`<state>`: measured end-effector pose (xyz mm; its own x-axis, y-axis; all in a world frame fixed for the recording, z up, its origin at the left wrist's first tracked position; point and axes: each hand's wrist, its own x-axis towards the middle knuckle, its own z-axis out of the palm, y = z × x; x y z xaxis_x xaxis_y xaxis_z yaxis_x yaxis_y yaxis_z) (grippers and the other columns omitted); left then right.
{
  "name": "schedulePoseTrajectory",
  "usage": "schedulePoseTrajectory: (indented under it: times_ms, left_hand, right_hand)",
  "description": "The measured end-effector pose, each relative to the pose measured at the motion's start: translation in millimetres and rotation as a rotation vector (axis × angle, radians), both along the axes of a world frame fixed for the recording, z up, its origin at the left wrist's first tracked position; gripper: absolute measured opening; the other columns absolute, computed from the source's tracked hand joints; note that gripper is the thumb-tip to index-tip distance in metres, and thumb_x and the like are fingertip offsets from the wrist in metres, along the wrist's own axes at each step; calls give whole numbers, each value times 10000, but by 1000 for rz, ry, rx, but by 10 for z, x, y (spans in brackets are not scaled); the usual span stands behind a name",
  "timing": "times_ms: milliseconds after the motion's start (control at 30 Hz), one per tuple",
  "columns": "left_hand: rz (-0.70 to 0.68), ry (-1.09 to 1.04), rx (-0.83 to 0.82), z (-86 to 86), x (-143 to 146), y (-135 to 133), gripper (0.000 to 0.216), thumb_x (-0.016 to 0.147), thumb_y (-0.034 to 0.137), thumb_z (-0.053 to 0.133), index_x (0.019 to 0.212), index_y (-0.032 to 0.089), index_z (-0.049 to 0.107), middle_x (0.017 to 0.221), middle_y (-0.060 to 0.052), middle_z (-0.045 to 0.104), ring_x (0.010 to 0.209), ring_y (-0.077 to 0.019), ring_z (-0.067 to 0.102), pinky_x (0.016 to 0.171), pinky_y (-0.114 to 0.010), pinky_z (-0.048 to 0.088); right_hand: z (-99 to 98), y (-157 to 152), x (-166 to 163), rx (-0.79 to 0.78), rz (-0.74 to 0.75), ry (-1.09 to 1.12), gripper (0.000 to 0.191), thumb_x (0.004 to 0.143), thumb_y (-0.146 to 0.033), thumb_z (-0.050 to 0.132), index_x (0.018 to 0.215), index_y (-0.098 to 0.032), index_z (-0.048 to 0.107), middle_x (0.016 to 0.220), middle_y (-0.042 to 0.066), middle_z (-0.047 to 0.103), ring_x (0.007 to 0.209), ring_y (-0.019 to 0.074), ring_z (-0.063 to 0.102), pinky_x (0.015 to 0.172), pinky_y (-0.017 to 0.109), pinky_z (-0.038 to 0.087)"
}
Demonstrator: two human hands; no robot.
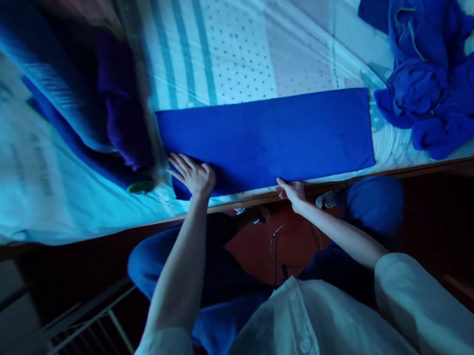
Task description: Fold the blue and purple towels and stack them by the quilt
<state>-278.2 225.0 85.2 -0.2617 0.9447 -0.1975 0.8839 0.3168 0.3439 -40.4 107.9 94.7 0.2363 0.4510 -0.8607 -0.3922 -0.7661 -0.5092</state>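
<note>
A long blue cloth [266,137], folded into a flat strip, lies across the bed near its front edge. My left hand [191,175] rests flat on the strip's left end, fingers spread. My right hand [292,190] pinches the strip's near edge at about its middle, fingers closed on the fabric.
A heap of crumpled blue clothes [430,75] sits at the right on the patterned bedsheet [234,41]. Folded dark items and a blanket [120,99] lie at the left. The wooden bed frame [425,165] runs below. A white wire rack [80,332] stands on the floor at lower left.
</note>
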Motion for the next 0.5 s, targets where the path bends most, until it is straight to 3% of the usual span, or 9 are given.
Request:
schedulePoseTrajectory:
  times_ms: [133,333,400,500]
  left_hand:
    - [-221,-95,2,-31,358,201,869,731,174,482,1573,100,281,1682,-179,184,1573,-307,25,1254,-606,-2]
    - [-703,-222,-81,-168,1289,785,703,777,184,513,1473,107,450,1658,-174,276,1568,-315,125,1258,-559,162]
    - [-765,-227,-109,-220,1559,1014,635,787,191,538,1416,106,510,1663,-170,264,1569,-314,122,1263,-529,168]
    - [-728,-212,-145,-278,1792,1322,506,780,207,585,1277,124,617,1667,-154,257,1562,-355,125,1259,-555,143]
  right_hand:
    - [-8,11,0,-23,-35,-2,304,811,-327,768,578,-156,676,617,65,746,408,90,551,408,199,457]
    - [52,42,-49,-55,-107,25,231,820,-236,745,620,-158,661,666,65,765,400,80,554,382,181,435]
    - [79,42,-53,-42,-120,43,226,819,-252,752,638,-157,657,682,66,771,402,71,555,382,167,431]
    - [108,29,-53,-26,-141,86,230,825,-285,755,661,-154,662,682,68,771,419,74,570,390,160,442]
